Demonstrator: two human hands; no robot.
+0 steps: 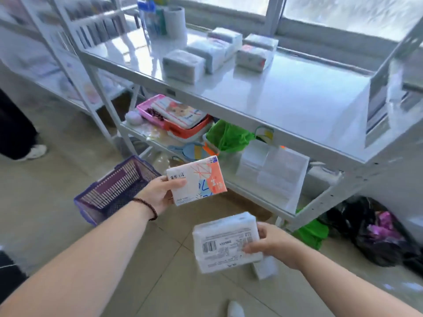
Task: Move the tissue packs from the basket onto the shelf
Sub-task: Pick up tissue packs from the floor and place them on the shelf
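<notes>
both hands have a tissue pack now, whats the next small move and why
Probably lift the right hand and its white pack up to the bare stretch of the top shelf, beside the packs already there. Both packs are out of the purple basket and held low, below that shelf.

You are standing in what looks like a small shop or stockroom: white metal shelving racks [286, 106] run along a window [343, 12], with wrapped tissue packs [183, 66] set in rows on the top tier. On the lower tier [240, 179] you can see trays of small goods [174, 115] and clear plastic boxes [272, 170]. A purple shopping basket [114, 188] sits on the tiled floor [57, 133], and a second rack [57, 53] at your left carries more packaged stock.
</notes>
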